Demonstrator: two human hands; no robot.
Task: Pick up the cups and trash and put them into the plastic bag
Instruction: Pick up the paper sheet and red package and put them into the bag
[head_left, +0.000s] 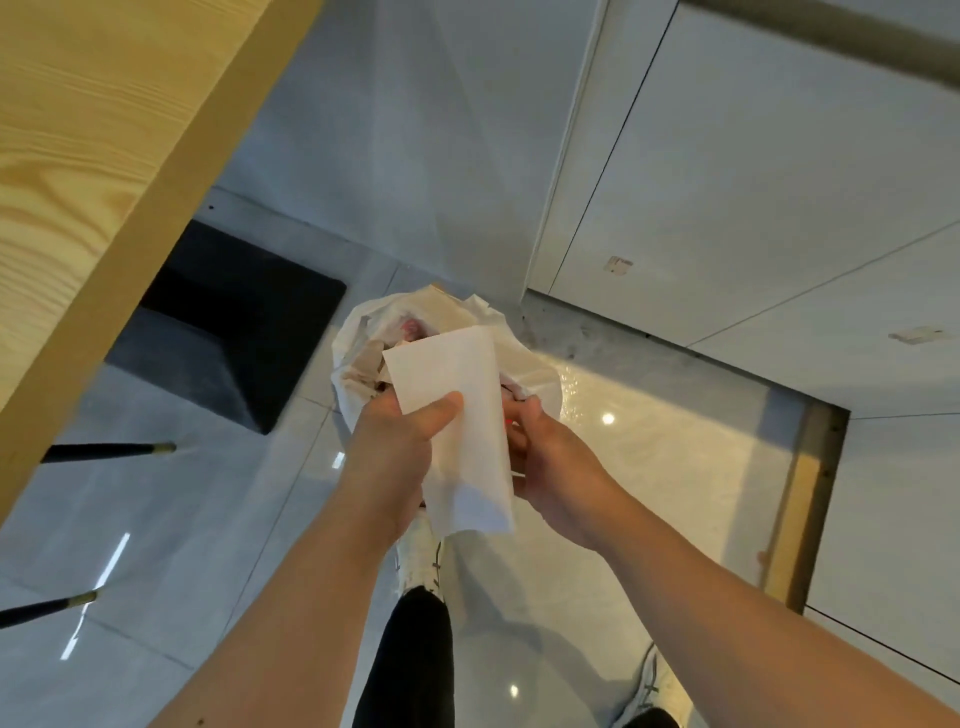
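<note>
A white plastic bag (530, 358) hangs open in front of me above the floor, with crumpled brown paper and something pink inside. My left hand (395, 447) pinches a flat white paper napkin (457, 415) between thumb and fingers, holding it over the bag's mouth. My right hand (545, 457) is closed on the bag's near edge, partly behind the napkin. No cups can be made out; the bag's contents are mostly hidden by the napkin.
A light wooden table (78, 156) runs along the left. Under it sits a dark stool (234, 322), and two black chair legs (104, 452) poke in from the left. White cabinet doors (727, 182) stand at the right. My shoes (421, 561) are on the glossy tile floor.
</note>
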